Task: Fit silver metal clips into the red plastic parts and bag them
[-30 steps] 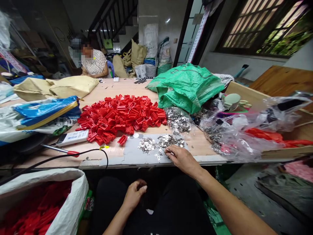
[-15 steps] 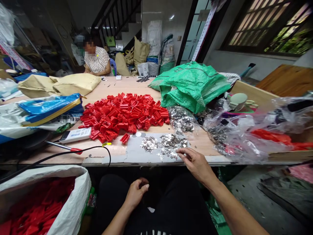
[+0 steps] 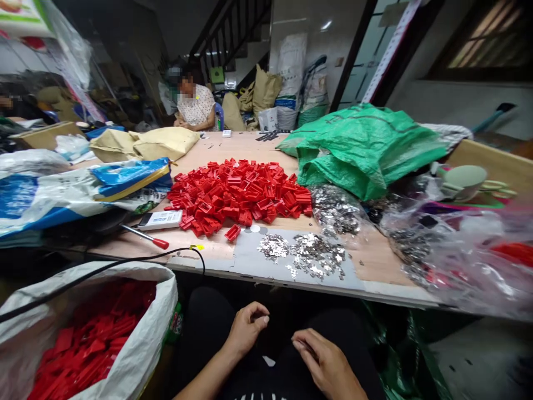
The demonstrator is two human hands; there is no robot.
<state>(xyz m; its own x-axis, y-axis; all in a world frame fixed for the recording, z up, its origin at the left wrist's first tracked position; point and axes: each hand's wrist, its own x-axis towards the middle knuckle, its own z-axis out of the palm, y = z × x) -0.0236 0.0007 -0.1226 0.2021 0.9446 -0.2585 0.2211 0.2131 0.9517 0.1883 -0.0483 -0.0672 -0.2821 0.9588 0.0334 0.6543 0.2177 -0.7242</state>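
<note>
Over my lap, my left hand [image 3: 249, 329] is closed, thumb against curled fingers; whatever it may hold is hidden. To its right, my right hand [image 3: 327, 361] hovers below the table edge, fingertips pinched together. Anything between them is too small to make out. On a grey sheet [image 3: 250, 265] at the table's front lie two heaps of small flat metal pieces, a smaller left heap [image 3: 272, 246] and a larger right heap [image 3: 318, 254]. Behind them spreads a big pile of red plastic housings [image 3: 237, 194], one loose red housing [image 3: 232, 233] lying nearer me.
A white sack [image 3: 160, 311] holding red parts stands at my left. A black cable [image 3: 104, 270] crosses above it. A screwdriver [image 3: 145, 236] lies on the table. Green woven sack [image 3: 366, 144] and clear bags of metal pieces [image 3: 337, 211] sit right. A person [image 3: 195, 105] sits opposite.
My right hand has left the metal pieces and come down towards my left hand over the lap. My left hand stays curled in nearly the same place. The view has turned rightward-shifted, showing more of the left side.
</note>
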